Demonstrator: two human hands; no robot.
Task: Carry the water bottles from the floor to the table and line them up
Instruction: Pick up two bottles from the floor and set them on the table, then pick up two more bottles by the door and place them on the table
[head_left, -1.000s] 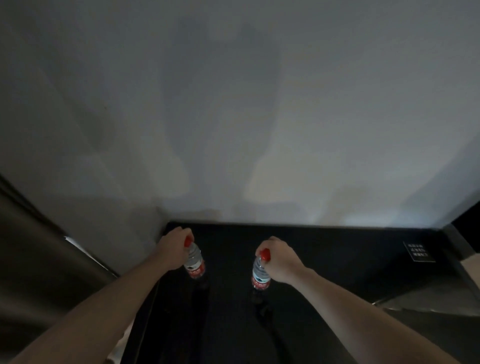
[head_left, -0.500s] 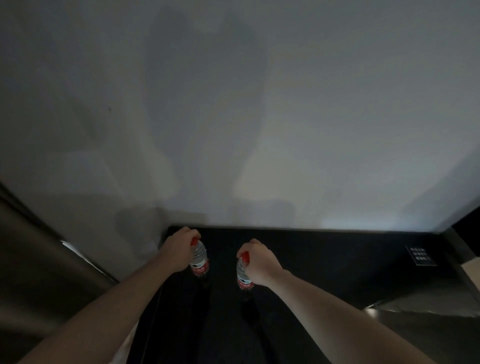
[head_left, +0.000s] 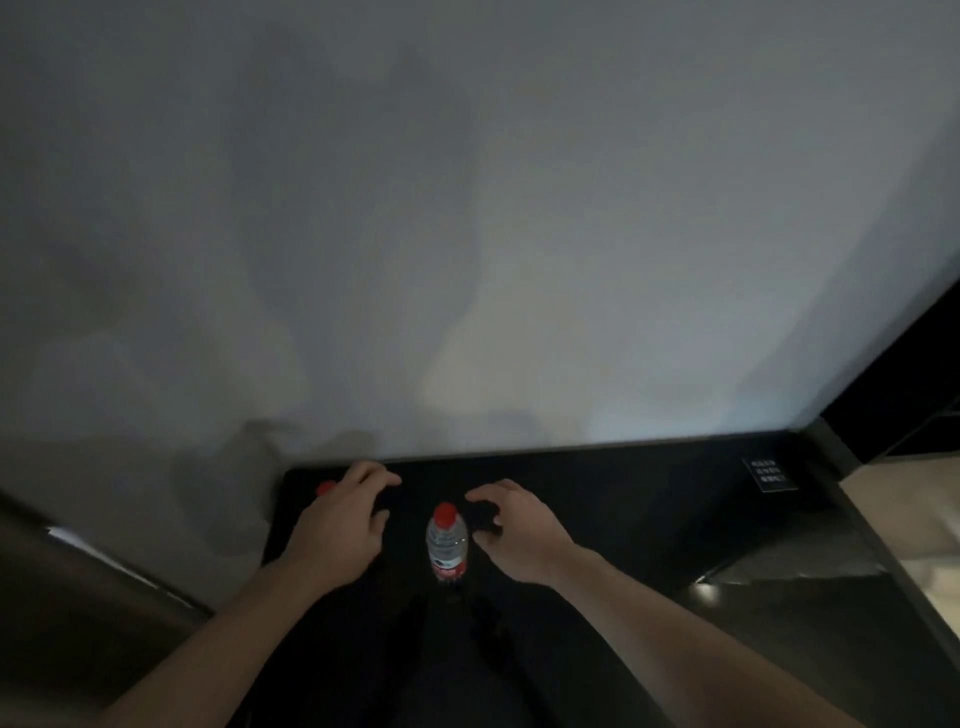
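A clear water bottle (head_left: 447, 545) with a red cap and red label stands upright on the black table (head_left: 623, 519), free of both hands. My right hand (head_left: 519, 535) hovers just right of it, fingers spread and loosely bent, holding nothing. My left hand (head_left: 345, 519) is over the table's left end, fingers relaxed. Behind it only the red cap of a second bottle (head_left: 326, 488) shows; the rest is hidden by the hand, and I cannot tell whether the hand touches it.
A pale wall (head_left: 467, 234) rises straight behind the table. A small dark sign with white text (head_left: 769, 474) lies at the table's far right. A dark metallic surface (head_left: 78, 597) slopes at the left. A light-coloured floor or ledge (head_left: 914, 519) lies to the right.
Both hands have let go of their bottles. The right bottle now stands alone further left, nearer the left one. Both hands have opened and drawn slightly off the bottles.
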